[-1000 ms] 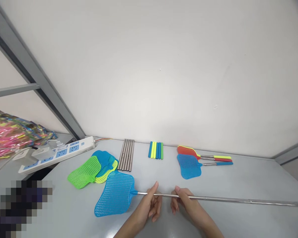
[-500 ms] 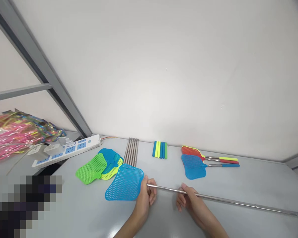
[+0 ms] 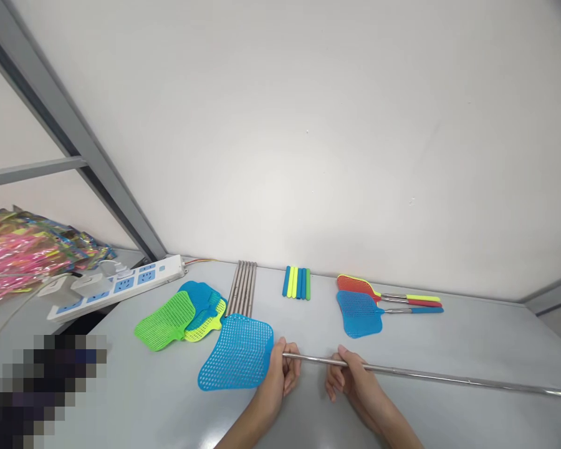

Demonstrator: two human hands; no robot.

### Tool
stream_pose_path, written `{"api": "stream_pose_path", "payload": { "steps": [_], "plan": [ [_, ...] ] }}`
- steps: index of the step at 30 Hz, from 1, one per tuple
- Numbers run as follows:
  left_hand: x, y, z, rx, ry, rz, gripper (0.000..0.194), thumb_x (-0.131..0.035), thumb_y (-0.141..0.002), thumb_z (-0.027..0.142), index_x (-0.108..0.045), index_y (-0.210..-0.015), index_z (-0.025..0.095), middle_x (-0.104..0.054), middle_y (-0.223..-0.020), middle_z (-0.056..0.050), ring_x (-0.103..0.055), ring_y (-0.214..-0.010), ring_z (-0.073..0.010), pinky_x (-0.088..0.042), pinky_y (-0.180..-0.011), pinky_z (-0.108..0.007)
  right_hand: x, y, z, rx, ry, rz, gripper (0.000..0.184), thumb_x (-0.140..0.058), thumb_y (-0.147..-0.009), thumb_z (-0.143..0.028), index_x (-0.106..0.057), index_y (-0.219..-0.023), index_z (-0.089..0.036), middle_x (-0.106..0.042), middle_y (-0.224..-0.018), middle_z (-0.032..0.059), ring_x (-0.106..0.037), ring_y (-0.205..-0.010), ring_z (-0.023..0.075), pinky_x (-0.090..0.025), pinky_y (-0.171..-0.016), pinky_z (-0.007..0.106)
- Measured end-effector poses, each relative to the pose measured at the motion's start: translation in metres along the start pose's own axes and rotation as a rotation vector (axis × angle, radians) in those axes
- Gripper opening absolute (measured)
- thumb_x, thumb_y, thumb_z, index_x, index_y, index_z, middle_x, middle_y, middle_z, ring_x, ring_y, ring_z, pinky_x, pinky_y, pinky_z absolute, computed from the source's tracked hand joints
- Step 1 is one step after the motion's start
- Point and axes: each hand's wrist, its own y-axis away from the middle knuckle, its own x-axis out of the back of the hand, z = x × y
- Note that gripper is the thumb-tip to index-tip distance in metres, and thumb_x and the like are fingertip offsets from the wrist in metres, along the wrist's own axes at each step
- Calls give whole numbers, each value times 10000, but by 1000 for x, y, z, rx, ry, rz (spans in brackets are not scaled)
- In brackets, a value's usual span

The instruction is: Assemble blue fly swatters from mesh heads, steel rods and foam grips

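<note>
My left hand (image 3: pixel 283 369) is closed around the neck of a blue fly swatter head (image 3: pixel 238 354), at the tip of a long metal rod. The join is hidden by my fingers. My right hand (image 3: pixel 348 374) pinches the extended telescopic rod (image 3: pixel 421 375) a little further right; the rod runs out past the right edge of the view. Behind the blue head lie several metal rods (image 3: pixel 242 287) side by side. To their left is a pile of loose swatter heads, with a green head (image 3: pixel 166 320) on top of blue and yellow ones.
Blue, yellow and green grip sleeves (image 3: pixel 297 283) lie in a row near the wall. Swatters with coloured handles, a blue swatter (image 3: pixel 359 313) in front, rest at right. A power strip (image 3: pixel 121 285) and bagged pink goods (image 3: pixel 23 259) are at left, beside a grey frame post (image 3: pixel 75 131).
The blue swatter head and rod have shifted slightly in my hands, the rod's far end now a little higher. The whole scene sits slightly further left as the camera turned.
</note>
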Motion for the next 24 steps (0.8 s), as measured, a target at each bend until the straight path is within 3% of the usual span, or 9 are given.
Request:
{"api": "stream_pose_path", "payload": {
  "steps": [24],
  "plan": [
    [0,0,-4,-40,-44,-119,503,-250,-808,450,-420,-432,162,-218,-299,61,-188,-316,-63,-159,-394,-229,2,-4,8,41,36,45,471,-319,-819,-385,-431,-420,-161,-375,-411,-13,-432,-452,122,-337,-515,266]
  ]
}}
